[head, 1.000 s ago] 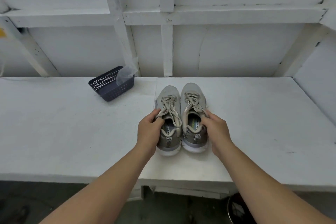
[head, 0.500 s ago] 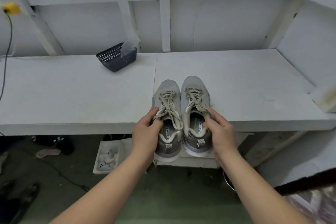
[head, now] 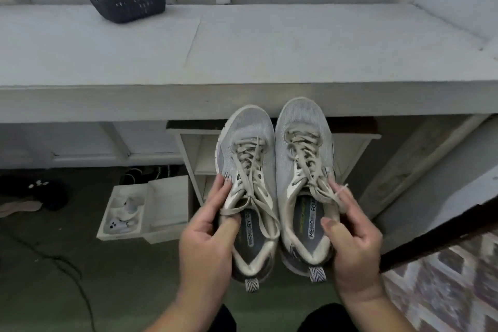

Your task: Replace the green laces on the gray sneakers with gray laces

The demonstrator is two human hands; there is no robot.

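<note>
**user1:** ok so compared to a second ago, the pair of gray mesh sneakers is coming off the white painted wooden bench (head: 242,62) and is now hanging in the air in front of its edge, over the floor.

**user2:** yep, only the head cam here. The left hand (head: 207,240) is gripping the left gray sneaker (head: 246,186) by its outer side, thumb hooking over the collar. The right hand (head: 350,240) is doing the same on the right gray sneaker (head: 304,178), thumb tucking inside the opening, fingers wrapping the outside.

**user1:** laces?

**user2:** the pale beige laces (head: 252,170) are sitting threaded and tied on both; can't tell any green tint. The shoes are touching side by side, toes pointing away.

**user1:** anything else?

**user2:** a dark perforated plastic basket (head: 126,1) is sitting far back left on the bench.
</note>
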